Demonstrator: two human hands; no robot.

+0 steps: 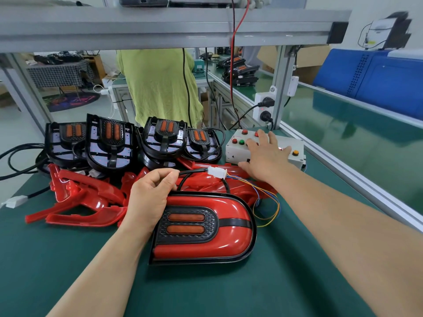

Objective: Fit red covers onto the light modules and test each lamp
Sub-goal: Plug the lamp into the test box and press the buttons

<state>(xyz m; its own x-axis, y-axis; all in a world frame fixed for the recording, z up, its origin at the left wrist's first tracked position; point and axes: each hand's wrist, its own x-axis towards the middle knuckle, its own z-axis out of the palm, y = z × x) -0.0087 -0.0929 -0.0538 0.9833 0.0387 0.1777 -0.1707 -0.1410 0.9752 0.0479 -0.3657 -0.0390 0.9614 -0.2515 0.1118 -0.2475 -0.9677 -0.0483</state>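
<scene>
A lamp with its red cover fitted [229,234] lies on the green mat in front of me, its two amber strips unlit. My left hand [151,193] pinches the lamp's black cable [194,172] just behind the white connector [217,172], which joins coloured wires running to the test box [235,149]. My right hand [265,156] lies spread on top of that white box, fingers straight over its red and green buttons. Loose red covers [80,197] are piled at left. Several uncovered black light modules [109,143] stand in a row behind them.
A person in a green shirt [158,88] stands beyond the bench. An aluminium frame rail [160,26] crosses overhead, with a post and socket block [263,106] at right. A spare white connector [16,201] lies at the left edge. A green conveyor belt [354,126] runs along the right.
</scene>
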